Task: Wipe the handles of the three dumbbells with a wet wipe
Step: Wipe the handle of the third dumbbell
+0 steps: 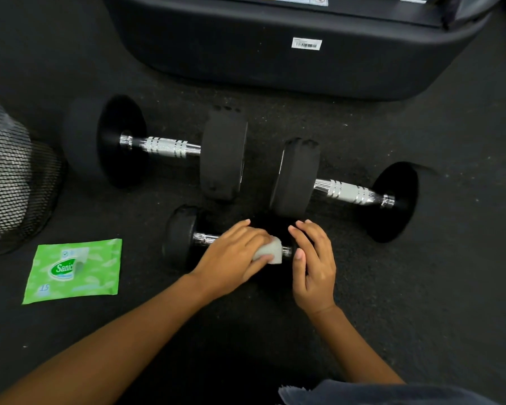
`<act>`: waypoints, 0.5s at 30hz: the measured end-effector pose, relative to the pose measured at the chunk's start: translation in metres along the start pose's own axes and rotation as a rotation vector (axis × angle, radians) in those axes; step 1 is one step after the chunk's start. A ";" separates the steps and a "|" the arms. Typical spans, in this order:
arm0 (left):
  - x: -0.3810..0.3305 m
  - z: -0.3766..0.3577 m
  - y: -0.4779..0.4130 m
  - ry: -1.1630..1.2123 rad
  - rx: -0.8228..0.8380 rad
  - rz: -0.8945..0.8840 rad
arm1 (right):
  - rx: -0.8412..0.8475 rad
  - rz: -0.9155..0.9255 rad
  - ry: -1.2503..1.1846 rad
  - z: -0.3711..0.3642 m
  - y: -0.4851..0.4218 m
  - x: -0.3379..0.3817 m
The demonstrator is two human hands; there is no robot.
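Smallest dumbbell (178,238), nearest of 3 on the floor (246,331). Left hand (234,252): fingers curled round wet wipe (270,252) wrapped on its handle (205,238). Right hand (314,264): fingers gripping its right weight.

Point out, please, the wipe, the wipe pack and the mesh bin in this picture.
wipe (270,254): head view, on its exposed white fold.
wipe pack (73,270): head view, on the middle of its green front.
mesh bin (9,182): head view, on its wire side.
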State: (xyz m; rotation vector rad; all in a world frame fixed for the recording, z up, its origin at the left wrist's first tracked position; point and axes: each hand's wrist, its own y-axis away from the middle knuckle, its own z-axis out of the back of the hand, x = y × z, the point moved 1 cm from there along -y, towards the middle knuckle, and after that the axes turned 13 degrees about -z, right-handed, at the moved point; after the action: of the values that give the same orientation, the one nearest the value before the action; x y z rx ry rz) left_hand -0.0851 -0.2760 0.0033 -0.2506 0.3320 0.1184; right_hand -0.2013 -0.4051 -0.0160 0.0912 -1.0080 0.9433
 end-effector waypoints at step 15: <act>-0.013 -0.005 -0.021 -0.042 0.068 0.111 | -0.015 0.006 -0.007 0.000 0.000 0.001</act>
State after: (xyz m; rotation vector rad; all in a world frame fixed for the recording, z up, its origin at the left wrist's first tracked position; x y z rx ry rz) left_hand -0.0955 -0.2982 0.0079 -0.1622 0.3072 0.2213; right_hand -0.2009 -0.4045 -0.0158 0.0788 -1.0225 0.9407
